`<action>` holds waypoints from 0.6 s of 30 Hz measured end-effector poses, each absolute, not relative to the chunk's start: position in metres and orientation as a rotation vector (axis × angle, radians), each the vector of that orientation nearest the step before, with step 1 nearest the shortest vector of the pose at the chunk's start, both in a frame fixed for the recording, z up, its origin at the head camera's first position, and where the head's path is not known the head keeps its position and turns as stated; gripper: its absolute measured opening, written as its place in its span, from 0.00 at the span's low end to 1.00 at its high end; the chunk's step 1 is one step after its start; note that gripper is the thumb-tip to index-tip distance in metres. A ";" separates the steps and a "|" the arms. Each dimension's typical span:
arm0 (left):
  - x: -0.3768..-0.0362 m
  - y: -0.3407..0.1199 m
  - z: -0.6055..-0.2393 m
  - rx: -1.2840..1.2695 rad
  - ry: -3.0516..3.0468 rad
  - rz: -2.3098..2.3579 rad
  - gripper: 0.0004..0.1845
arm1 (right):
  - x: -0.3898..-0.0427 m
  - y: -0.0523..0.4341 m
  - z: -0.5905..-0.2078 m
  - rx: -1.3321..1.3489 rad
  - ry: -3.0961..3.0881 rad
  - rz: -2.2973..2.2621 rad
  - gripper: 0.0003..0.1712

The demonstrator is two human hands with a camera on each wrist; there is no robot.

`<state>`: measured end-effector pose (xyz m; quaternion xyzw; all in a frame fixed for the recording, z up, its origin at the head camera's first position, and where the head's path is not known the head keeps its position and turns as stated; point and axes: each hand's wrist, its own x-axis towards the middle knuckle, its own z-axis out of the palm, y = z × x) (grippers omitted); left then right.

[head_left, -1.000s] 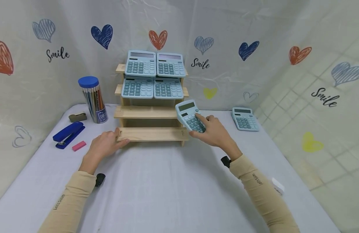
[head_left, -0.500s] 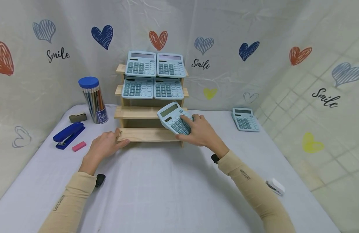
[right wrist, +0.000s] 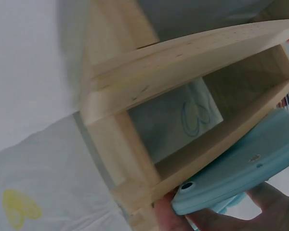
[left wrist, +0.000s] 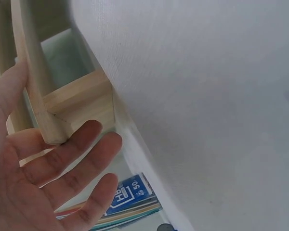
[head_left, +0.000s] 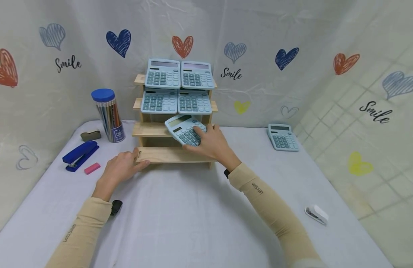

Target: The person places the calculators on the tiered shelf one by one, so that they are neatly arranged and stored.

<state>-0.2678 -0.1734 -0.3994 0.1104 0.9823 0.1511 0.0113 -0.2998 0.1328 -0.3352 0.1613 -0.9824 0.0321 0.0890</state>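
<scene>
Right hand (head_left: 213, 143) grips the pale blue calculator (head_left: 185, 130) at the wooden tiered rack's (head_left: 149, 130) third shelf. Left hand (head_left: 120, 167), fingers relaxed, steadies the bottom shelf at nine o'clock. Best to keep it level.

rack (head_left: 152, 130): frame centre, four calculators (head_left: 177, 87) on upper shelves
pencil tub (head_left: 107, 114), stapler (head_left: 79, 155): left of rack
spare calculator (head_left: 282, 136): right
</scene>
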 end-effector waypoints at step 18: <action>-0.271 -0.174 -0.401 0.331 3.058 0.466 0.44 | -0.314 0.055 -0.336 0.546 -3.014 0.212 0.52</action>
